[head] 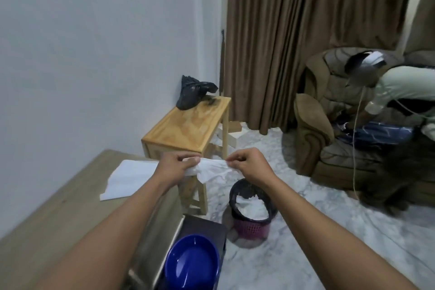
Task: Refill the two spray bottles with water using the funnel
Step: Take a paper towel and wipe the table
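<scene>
the bin (249, 228) stands right of the stool (188, 129), bowl (191, 263) nearer, paper (129, 176) on the table (58, 214).

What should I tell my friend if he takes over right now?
The left hand and right hand each pinch an end of one crumpled tissue.
The waste basket stands on the floor below; a blue bowl sits nearer; a white sheet lies on the table.
No spray bottles or funnel in view, so filling can't be confirmed.
Left: probably bin the tissue, then find and check the bottles.
</scene>
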The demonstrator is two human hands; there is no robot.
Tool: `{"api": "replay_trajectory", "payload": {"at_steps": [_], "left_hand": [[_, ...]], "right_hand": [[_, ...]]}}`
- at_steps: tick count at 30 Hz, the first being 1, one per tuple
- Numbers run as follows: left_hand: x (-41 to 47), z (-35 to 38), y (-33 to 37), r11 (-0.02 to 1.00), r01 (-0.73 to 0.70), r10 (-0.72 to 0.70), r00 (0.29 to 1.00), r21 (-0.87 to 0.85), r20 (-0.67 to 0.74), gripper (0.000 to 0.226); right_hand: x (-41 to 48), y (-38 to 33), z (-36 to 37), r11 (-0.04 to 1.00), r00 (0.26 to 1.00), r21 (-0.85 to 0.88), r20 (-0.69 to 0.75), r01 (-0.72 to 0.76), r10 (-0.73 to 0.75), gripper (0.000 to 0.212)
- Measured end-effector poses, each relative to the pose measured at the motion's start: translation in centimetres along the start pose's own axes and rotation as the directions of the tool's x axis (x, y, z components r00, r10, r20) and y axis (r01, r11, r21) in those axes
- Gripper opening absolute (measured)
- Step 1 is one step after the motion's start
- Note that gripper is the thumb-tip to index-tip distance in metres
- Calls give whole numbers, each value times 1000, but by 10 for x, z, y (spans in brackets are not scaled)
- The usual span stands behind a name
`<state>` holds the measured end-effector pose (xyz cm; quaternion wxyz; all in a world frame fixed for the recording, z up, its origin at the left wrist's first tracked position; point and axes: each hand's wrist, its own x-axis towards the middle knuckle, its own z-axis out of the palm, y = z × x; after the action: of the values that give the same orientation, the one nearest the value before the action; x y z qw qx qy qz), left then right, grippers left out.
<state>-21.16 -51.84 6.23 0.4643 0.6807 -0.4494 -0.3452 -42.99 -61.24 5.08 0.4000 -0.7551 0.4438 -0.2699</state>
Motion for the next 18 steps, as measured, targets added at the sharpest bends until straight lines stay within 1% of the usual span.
{"api": "replay_trajectory", "payload": {"at_steps": [4,6,9,12,15,18], "left_hand": [[90,65,-14,1000,9,-10,1000,30,28,17],[137,96,-33,996,26,-31,998,81,62,17],[207,144,-69,986,65,-84,990,154,116,14],[276,201,-121,969,98,-134,979,227,151,7],[331,259,-179,947,114,-156,980,299,120,5],[367,313,-235,933,188,-218,974,306,66,5]], "right_hand": [[65,73,-24,995,995,17,-34,-98,99,9],[100,113,-31,989,988,16,-43,-146,147,10],[155,181,-36,972,971,3,-53,-235,234,11],[208,259,-31,942,943,-48,-59,-331,329,11],[252,336,-16,912,924,-150,-82,-381,373,14],[276,406,5,865,894,-225,-124,-448,431,17]]}}
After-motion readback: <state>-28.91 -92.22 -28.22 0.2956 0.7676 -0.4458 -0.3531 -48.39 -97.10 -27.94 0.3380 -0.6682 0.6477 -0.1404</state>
